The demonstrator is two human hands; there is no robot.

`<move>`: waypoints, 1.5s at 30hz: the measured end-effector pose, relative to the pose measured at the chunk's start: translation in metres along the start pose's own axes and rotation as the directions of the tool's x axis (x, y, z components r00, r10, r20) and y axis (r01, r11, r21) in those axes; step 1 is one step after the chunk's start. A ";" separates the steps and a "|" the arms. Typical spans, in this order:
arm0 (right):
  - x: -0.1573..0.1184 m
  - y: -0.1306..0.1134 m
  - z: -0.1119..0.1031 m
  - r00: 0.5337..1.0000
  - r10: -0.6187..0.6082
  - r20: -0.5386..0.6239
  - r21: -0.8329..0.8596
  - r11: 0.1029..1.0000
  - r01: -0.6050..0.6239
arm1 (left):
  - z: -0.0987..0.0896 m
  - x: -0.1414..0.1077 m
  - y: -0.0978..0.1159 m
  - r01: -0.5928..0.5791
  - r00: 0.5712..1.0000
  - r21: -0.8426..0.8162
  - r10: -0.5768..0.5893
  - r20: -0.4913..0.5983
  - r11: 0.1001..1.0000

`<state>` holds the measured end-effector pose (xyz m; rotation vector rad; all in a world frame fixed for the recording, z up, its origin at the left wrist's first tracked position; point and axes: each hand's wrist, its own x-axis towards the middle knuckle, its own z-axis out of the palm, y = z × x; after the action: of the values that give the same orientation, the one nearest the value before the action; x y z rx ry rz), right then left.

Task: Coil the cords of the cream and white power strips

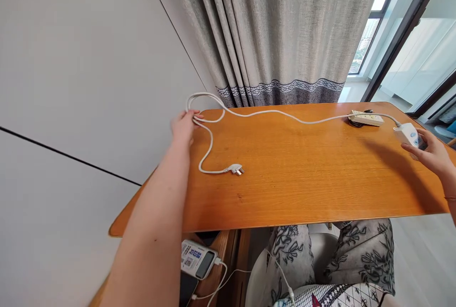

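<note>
left forearm [153, 221] stretches over wooden table [285, 169]

left hand [183, 126] closes on the looped end of a white power cord [267, 112]; its angled plug [235, 169] lies on the wood. right hand [432, 153] grips the white socket block [408, 134] above the table's right end. a cream power strip [366, 118] rests near the far edge.

Orange-brown wooden table [292, 174], white cable [269, 112], grey curtain [285, 32] with dark wavy-patterned band
</note>
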<state>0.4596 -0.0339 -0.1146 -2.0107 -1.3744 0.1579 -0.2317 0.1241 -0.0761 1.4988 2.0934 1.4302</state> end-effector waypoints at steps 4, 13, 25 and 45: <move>0.002 0.026 -0.008 0.998 0.070 -0.003 -0.088 0.994 -0.070 | -0.026 0.005 -0.013 0.189 0.977 0.024 -0.186 -0.104 0.982; 0.017 0.046 -0.018 0.996 0.036 0.083 -0.229 0.973 -0.016 | -0.035 -0.002 -0.047 0.261 0.964 0.314 -0.230 -0.132 0.913; 0.007 0.024 -0.008 0.984 -0.045 0.173 -0.172 0.982 0.075 | 0.113 -0.085 0.041 -0.741 0.597 0.270 0.418 0.685 0.615; 0.066 0.037 -0.009 0.985 0.084 0.153 -0.587 0.809 0.022 | 0.107 -0.099 0.023 -0.628 0.558 0.061 0.395 0.730 0.776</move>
<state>0.5210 0.0114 -0.1125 -2.5803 -1.6440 -0.1022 -0.1037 0.1071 -0.1477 2.4551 1.4775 0.4392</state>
